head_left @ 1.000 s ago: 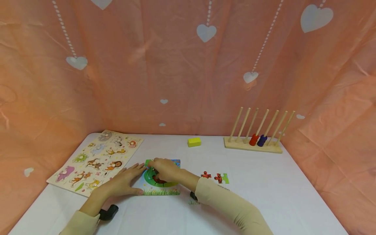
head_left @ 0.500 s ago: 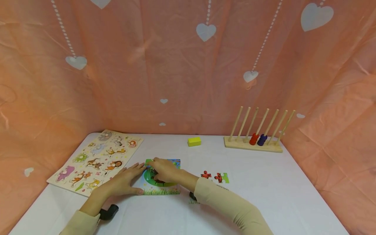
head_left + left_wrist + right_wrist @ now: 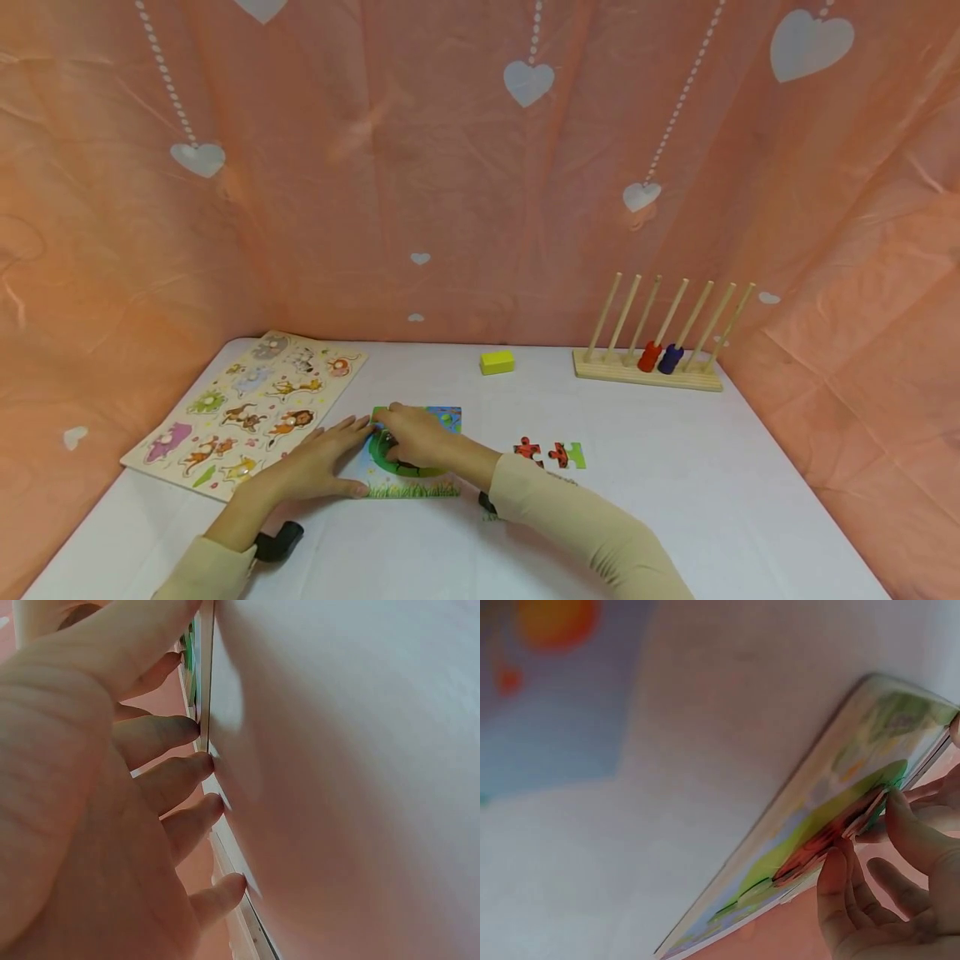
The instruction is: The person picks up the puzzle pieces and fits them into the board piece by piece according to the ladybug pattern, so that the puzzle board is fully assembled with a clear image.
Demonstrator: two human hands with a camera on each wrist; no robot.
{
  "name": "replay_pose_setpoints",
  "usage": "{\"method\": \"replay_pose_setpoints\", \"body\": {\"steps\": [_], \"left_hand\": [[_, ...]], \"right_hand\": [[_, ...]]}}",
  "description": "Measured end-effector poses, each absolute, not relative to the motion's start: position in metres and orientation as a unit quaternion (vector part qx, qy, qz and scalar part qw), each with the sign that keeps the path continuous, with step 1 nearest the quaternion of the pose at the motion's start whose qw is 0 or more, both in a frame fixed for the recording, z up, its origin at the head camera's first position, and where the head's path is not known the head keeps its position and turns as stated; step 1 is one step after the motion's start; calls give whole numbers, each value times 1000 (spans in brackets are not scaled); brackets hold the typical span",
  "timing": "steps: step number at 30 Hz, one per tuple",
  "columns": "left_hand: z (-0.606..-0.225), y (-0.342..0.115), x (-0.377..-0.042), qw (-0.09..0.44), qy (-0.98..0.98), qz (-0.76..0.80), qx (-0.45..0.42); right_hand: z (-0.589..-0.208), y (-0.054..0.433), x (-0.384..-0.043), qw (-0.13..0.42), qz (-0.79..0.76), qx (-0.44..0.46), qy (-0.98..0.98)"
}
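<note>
A pink curtain (image 3: 450,192) with pale hearts (image 3: 528,83), some on dotted strings, hangs behind the white bench (image 3: 675,483) and along both sides. On the left an animal board (image 3: 262,402) lies flat and aslant, a lion and a purple animal among its figures. A yellow block (image 3: 497,363) sits near the back, around the middle. To its right, well apart, stands a seven-peg rack (image 3: 600,368), a red bead (image 3: 649,358) low on the fourth peg from the left, a blue bead (image 3: 671,360) on the fifth
</note>
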State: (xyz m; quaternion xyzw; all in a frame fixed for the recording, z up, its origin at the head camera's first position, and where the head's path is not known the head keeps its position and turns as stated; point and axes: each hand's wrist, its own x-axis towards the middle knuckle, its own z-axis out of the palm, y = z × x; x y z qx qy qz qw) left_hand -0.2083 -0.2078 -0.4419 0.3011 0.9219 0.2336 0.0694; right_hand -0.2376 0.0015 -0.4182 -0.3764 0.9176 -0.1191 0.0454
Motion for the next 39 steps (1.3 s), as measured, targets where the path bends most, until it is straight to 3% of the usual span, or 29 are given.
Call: {"method": "replay_pose_setpoints", "body": {"steps": [7,11,17,24,39], "left_hand": [[-441,-208,-208,69,922,228,305],[-438,-207,-207,67,922,226,306],[-435,-206,-208,62,922,223,310],[-438,-207,-208,63,922,222,310],[-437,-206,-207,63,922,220,313]], "right_hand": [[-417,11,-235,25,-157,-396,904],[-419,23,-230,13,-100,-420,902],[-419,38,-211,55,35,-418,906],[-423,40,-197,118,60,-402,906],[-422,33,-192,109,82,-391,910]]}}
